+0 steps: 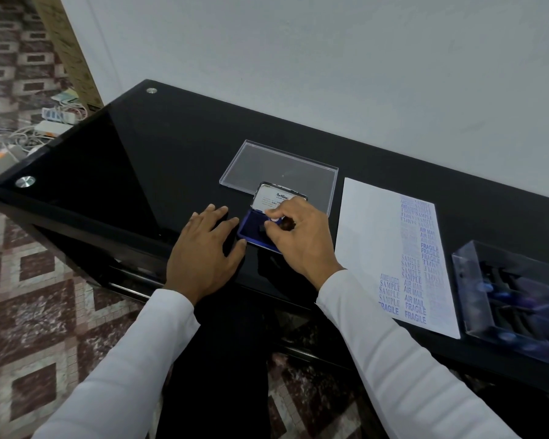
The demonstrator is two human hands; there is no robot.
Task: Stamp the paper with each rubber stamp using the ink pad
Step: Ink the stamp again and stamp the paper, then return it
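An open blue ink pad (252, 228) lies on the black glass table, its lid (271, 196) tilted up at the back. My right hand (298, 239) pinches a small rubber stamp (274, 220) and holds it down on the pad; the stamp is mostly hidden by my fingers. My left hand (206, 248) lies flat on the table, fingers straight, touching the pad's left edge. To the right lies a white paper (368, 242) covered with several blue prints reading SAMPLE, AIR MAIL and FRAGILE.
A clear plastic lid (267, 160) lies behind the ink pad. A clear box (476, 280) holding several dark stamps stands at the far right. The table's front edge (114, 270) runs close to me; cables and power strips (54, 122) lie on the floor at left.
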